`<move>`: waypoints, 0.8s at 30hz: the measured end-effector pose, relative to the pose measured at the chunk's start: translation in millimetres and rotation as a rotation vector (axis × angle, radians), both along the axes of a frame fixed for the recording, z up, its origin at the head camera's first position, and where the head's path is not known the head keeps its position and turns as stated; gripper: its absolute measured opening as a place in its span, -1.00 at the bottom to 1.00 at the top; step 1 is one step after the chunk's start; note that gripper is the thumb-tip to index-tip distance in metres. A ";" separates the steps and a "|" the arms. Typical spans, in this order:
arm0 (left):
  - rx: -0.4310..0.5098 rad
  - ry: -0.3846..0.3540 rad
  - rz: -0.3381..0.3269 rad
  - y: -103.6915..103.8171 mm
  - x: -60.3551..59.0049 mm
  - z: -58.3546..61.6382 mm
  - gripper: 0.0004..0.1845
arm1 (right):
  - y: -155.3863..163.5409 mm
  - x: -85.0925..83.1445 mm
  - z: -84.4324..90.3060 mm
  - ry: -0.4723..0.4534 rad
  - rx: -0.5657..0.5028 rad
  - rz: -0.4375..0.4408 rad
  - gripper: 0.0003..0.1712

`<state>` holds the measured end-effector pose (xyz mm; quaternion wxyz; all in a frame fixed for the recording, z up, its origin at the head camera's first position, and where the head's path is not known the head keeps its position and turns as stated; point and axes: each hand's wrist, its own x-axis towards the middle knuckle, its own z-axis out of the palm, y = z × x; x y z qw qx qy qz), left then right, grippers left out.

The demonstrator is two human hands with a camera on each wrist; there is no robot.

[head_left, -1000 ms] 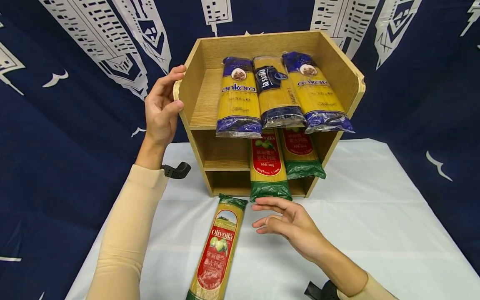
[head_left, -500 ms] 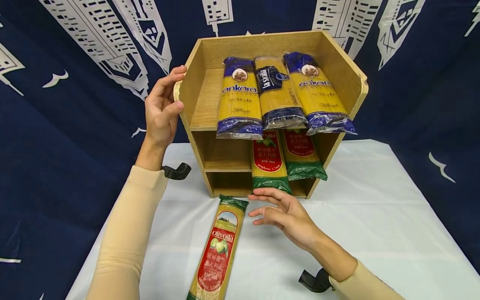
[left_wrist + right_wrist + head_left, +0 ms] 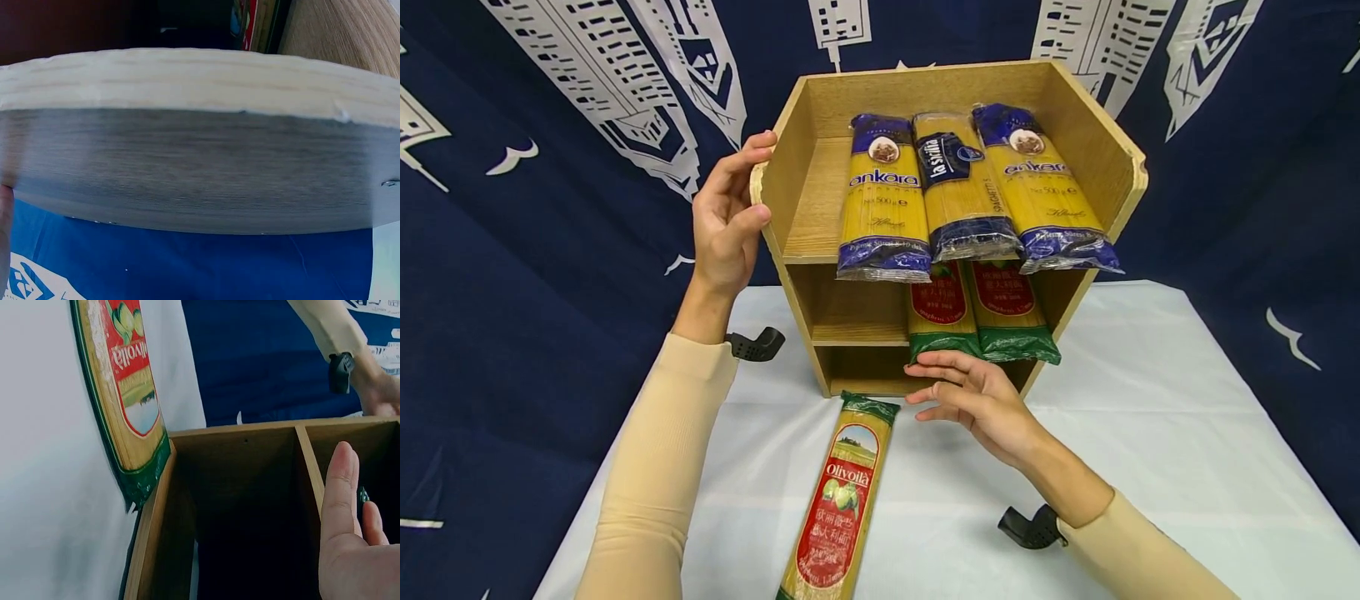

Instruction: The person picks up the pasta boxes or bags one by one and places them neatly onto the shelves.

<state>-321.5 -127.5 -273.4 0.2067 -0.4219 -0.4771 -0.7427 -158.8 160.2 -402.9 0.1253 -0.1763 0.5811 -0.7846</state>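
Pushing the end of a pasta pack into the rack's middle shelf, the other hand steadying the rack.

The right hand (image 3: 981, 400) is open, fingers straight and together, fingertips at the green end of the left pack (image 3: 942, 312) on the middle shelf; whether they touch it I cannot tell. That pack lies straight ahead of the fingers, long axis running back into the rack (image 3: 1086, 133), beside a second green pack (image 3: 1009, 312) whose end sticks out about as far. The right forearm slants in from lower right, palm turned leftward. The left hand (image 3: 727, 217) grips the rack's left wall at its top front corner, thumb curled over the edge. A third green pack (image 3: 842, 500) lies on the white table (image 3: 1187, 433), just left of the right hand, pointing at the rack. Three blue packs (image 3: 958, 187) lie on the top shelf.
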 end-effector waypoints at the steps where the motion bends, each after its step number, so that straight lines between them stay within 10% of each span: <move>1: 0.000 -0.001 0.000 0.0 0.0 0.1 -0.50 | 0.6 -1.7 0.2 0.004 -0.007 0.003 -0.48; 24: 0.010 -0.004 -0.018 0.0 1.1 1.3 -0.48 | 5.8 -11.5 0.7 -0.014 -0.002 -0.023 -0.49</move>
